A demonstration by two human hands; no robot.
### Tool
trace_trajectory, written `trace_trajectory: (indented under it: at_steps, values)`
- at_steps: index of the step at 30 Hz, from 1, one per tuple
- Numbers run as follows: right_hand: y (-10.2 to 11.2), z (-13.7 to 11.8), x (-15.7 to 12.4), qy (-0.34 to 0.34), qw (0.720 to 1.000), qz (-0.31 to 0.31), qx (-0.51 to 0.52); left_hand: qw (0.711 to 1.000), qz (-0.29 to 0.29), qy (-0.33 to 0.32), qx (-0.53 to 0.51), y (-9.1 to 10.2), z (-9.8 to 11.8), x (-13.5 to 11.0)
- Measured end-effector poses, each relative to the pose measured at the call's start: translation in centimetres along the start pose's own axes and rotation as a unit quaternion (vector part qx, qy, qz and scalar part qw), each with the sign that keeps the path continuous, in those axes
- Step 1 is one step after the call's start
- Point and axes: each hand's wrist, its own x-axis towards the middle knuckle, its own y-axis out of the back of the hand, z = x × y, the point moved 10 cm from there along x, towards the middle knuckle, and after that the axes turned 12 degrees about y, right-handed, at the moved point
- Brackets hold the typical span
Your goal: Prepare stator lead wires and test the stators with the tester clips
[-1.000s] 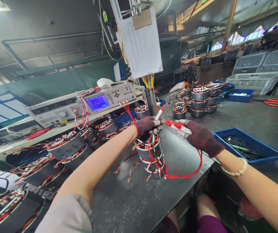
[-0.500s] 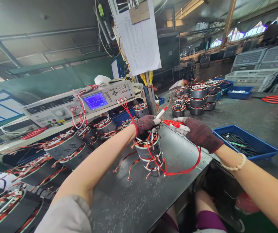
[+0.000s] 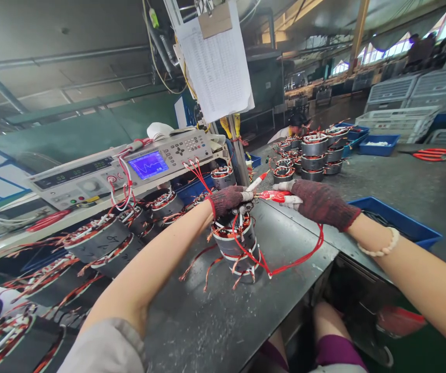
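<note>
My left hand (image 3: 226, 201), in a dark red knit glove with pale fingertips, is closed above a stack of motor stators (image 3: 242, 254). From its fingers a slim white pen-like stick with a red tip (image 3: 257, 182) points up and right. My right hand (image 3: 316, 203), gloved alike, pinches a red test clip (image 3: 272, 196) whose nose points at the left fingertips. Whether the clip touches a wire there is too small to tell. Red test leads (image 3: 295, 265) loop from the hands down in front of the stack. Loose copper wire ends stick out from the stators.
A tester with a blue screen (image 3: 148, 165) stands on the shelf at left, with stators below and before it. More stacked stators (image 3: 313, 161), blue bins (image 3: 421, 235) and red-handled pliers (image 3: 432, 154) are at right. A clipboard sheet (image 3: 215, 67) hangs from the post.
The camera view has shifted slightly. My right hand has levelled a little with the red clip, its nose staying close to my left fingertips. My left hand keeps its grip above the stack.
</note>
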Motion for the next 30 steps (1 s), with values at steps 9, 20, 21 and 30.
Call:
trace_trajectory:
  at_steps: [9,20,21,30]
  values:
    - [-0.9,0.2,-0.3,-0.045,0.998,-0.013,0.04,0.996,0.017,-0.031,0.081,-0.5,0.9,-0.9]
    - [-1.1,-0.7,-0.3,-0.056,0.998,0.004,0.028,0.999,-0.023,-0.047,-0.014,-0.6,0.8,-1.0]
    - [-1.2,-0.7,-0.2,-0.06,0.998,0.008,0.032,0.998,-0.033,-0.047,-0.033,-0.6,0.8,-1.2]
    - [-1.1,-0.7,-0.9,-0.076,0.996,0.026,0.031,0.995,-0.015,-0.073,-0.06,-0.9,0.8,-1.4]
